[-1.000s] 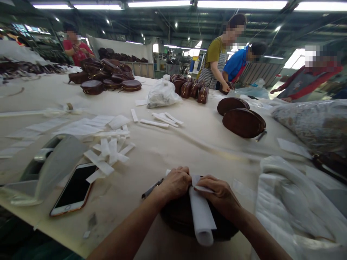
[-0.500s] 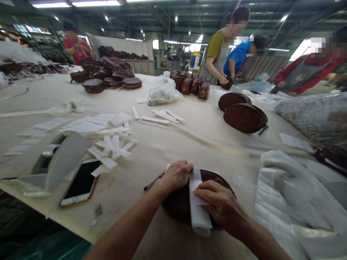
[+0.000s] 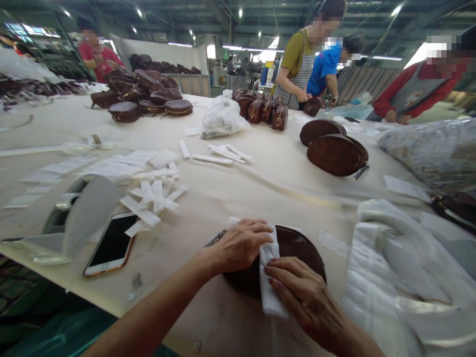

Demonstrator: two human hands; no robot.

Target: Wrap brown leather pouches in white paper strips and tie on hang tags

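A dark brown round leather bag (image 3: pixel 301 248) lies flat on the table in front of me. A folded strip of thin white foam sheet (image 3: pixel 272 298) runs across its middle, and its near end hangs past the bag's edge. My left hand (image 3: pixel 241 244) grips the strip's upper part from the left, fingers bent and close together. Lower down, my right hand (image 3: pixel 303 285) presses its closed fingers on the strip from the right. Both palms cover parts of the bag. A metal-ended strap piece (image 3: pixel 217 238) shows behind my left wrist.
To the left are a phone (image 3: pixel 111 243), a tape dispenser (image 3: pixel 80 213) and loose white strips (image 3: pixel 156 198). Two brown bags (image 3: pixel 334 154) stand at right, beyond wrapped white foam (image 3: pixel 375 267). More bags (image 3: pixel 141 94) are piled farther back. Co-workers stand across the table.
My left hand has slid slightly right over the strip, its fingers now reaching across it. My right hand has shifted slightly down, and the strip's rolled near end now looks flatter.
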